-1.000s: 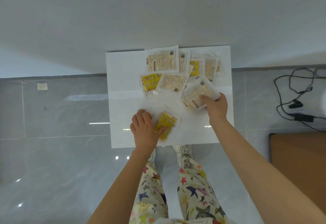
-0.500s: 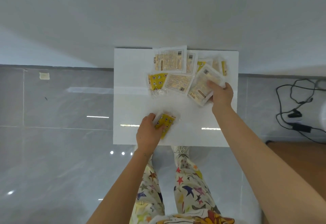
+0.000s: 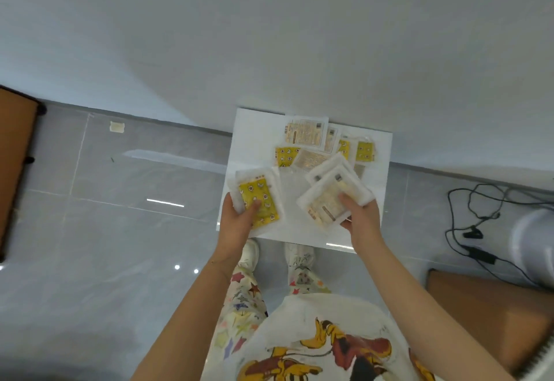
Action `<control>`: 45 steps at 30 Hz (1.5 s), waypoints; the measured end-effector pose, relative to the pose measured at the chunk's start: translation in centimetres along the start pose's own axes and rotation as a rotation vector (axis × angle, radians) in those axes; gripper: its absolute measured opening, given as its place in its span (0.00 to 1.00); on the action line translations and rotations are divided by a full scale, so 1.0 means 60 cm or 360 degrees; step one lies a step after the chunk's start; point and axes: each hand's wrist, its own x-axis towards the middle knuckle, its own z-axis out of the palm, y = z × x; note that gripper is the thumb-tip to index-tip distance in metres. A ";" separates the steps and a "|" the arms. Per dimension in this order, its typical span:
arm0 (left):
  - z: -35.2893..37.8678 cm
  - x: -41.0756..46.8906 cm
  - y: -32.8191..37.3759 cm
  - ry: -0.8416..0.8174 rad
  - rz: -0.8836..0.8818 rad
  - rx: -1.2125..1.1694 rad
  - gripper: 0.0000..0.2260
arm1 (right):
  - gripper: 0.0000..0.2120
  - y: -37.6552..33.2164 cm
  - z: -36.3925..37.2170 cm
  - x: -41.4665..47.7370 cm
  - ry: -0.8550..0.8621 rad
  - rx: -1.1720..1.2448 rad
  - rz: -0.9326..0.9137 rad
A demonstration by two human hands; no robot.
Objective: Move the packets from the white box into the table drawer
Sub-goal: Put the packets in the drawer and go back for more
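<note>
The white box [image 3: 254, 141] stands on the grey tiled floor [image 3: 120, 245], its far edge against the wall. On its far half lie several flat packets [image 3: 305, 132], some yellow and some pale, partly overlapping. On the floor at the right lies a black cable [image 3: 467, 215], at the far left a small pale tag [image 3: 117, 126].

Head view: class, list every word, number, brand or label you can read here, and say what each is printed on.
No text is readable.
Pale packet at the back of the white box: dense print, too blurred.
Yellow packet in the left hand: cartoon pattern, print too blurred.
Pale packets in the right hand: brown printed strip, too blurred.
Shirt: cartoon picture, no words visible.
</note>
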 end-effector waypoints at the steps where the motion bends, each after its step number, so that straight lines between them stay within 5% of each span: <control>1: -0.014 -0.020 0.020 0.0044 0.0021 -0.0047 0.13 | 0.19 -0.013 0.019 -0.024 -0.0098 -0.0092 -0.0044; 10: -0.217 -0.228 0.120 0.0530 0.0225 -0.0333 0.18 | 0.23 -0.091 0.212 -0.238 -0.0850 -0.0788 -0.0307; 17: -0.423 -0.338 0.105 0.0902 0.0289 -0.0590 0.18 | 0.24 -0.026 0.393 -0.406 -0.1288 -0.1124 -0.0446; 29: -0.755 -0.431 -0.004 0.1271 0.0285 -0.0905 0.15 | 0.23 0.176 0.658 -0.618 -0.1480 -0.1285 -0.0396; 45: -0.966 -0.470 -0.089 0.1833 0.0116 -0.1470 0.17 | 0.22 0.389 0.929 -0.758 -0.1947 -0.1704 -0.0327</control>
